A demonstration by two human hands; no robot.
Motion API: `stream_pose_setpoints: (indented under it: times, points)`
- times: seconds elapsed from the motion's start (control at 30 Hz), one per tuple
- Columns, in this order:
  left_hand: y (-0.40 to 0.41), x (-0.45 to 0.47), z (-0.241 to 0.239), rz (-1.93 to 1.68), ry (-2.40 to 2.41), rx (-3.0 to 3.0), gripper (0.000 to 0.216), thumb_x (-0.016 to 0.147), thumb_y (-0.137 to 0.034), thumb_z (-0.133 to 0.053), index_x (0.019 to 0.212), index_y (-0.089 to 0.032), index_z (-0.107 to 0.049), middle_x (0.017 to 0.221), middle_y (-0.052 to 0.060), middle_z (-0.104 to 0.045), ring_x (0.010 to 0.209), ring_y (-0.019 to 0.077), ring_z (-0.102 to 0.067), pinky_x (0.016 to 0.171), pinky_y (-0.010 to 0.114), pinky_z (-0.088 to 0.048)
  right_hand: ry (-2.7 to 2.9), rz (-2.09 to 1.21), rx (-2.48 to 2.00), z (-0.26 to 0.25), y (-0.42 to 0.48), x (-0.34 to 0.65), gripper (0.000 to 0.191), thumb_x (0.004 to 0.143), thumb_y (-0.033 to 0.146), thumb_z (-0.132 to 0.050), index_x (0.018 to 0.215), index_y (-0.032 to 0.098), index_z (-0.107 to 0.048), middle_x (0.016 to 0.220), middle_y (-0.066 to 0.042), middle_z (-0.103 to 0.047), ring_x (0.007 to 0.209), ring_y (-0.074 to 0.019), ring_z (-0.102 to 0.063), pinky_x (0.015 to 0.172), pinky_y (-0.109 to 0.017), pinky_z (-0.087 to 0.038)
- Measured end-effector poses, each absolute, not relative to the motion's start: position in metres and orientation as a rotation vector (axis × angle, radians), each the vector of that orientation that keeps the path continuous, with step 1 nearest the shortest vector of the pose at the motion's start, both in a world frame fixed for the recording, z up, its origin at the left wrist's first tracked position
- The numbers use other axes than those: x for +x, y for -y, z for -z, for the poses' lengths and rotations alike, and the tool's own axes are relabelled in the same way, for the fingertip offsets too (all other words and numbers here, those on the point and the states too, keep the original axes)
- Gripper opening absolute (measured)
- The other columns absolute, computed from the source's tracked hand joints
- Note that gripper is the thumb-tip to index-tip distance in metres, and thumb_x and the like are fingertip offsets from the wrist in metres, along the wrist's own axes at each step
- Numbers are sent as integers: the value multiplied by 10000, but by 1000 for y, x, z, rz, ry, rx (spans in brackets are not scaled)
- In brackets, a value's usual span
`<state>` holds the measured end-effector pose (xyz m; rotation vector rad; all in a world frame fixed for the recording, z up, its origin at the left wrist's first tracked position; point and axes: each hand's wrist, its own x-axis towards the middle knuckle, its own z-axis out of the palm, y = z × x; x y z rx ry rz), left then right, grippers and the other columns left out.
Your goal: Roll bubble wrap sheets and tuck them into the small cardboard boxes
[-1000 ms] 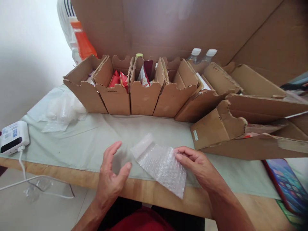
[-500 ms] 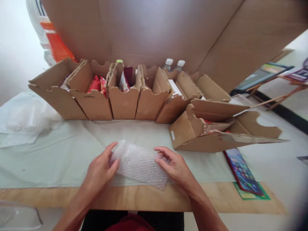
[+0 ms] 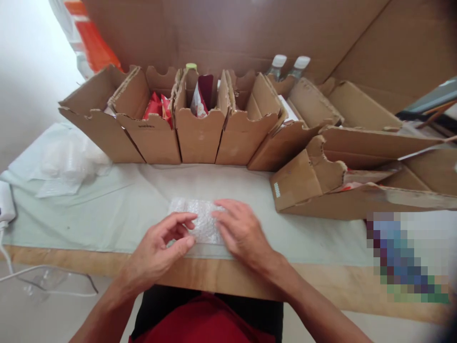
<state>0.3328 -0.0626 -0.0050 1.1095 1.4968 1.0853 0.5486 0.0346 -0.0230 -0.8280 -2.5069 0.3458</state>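
A small sheet of clear bubble wrap (image 3: pixel 204 220) lies on the pale cloth close to the table's front edge. My left hand (image 3: pixel 160 247) is at its left side, fingers curved and thumb apart, with a gap between them. Across the right end rests my right hand (image 3: pixel 243 228), its fingers extended over the wrap and slightly blurred. That hand hides the wrap's right edge. Whether anything lies inside the wrap I cannot tell.
Open cardboard bins (image 3: pixel 198 136) stand in a row at the back, some with red packets (image 3: pixel 156 105). Another cardboard bin (image 3: pixel 303 183) lies angled at right. More bubble wrap (image 3: pixel 67 159) sits at left, near a white plug (image 3: pixel 5 202). Capped bottles (image 3: pixel 278 64) stand behind.
The bubble wrap, slanted between both hands before, now lies straighter and looks shorter. My right hand has moved over its right end. The view has shifted.
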Motion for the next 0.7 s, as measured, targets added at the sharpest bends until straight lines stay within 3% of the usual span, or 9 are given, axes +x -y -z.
stream_pose_setpoints:
  times: [0.13,0.23,0.37,0.53,0.7]
  points:
    - [37,335,16,-1183,-1285,688,409,824,-348,-781,1181,-184,-665,959,46,-691,708,129,-638,626,247,-521,2742,-495,-599,36,-26,517,268,958,185,-573,1203,187,-682,1328,-121,-687,1266,-266,-601,1016,-432,-504]
    - [31,327,24,-1244,-1225,411,485,778,-316,-807,1191,-164,-606,1110,105,-703,812,189,-715,594,259,-545,2796,-422,-653,50,-31,543,396,986,237,-560,1378,200,-603,1509,-127,-568,1414,-285,-493,1112,-494,-450]
    - [36,327,26,-1285,-1241,386,478,815,-280,-792,1233,-166,-589,1219,126,-671,879,204,-726,639,285,-588,2744,-236,-950,63,-29,618,453,1023,301,-492,1467,231,-541,1543,-112,-536,1432,-286,-489,1134,-513,-435]
    - [39,331,23,-1274,-1242,424,444,821,-296,-784,1211,-159,-622,1200,118,-679,883,200,-718,664,290,-582,2552,-117,-1152,57,-13,661,389,1036,295,-446,1364,181,-622,1403,-147,-655,1320,-313,-600,1029,-514,-508]
    - [52,320,7,-1253,-1582,833,370,836,-393,-734,1132,-178,-681,971,47,-709,761,159,-657,678,280,-523,2467,-180,-1051,35,-28,628,316,1024,249,-454,1244,198,-675,1302,-134,-710,1214,-291,-655,997,-468,-510]
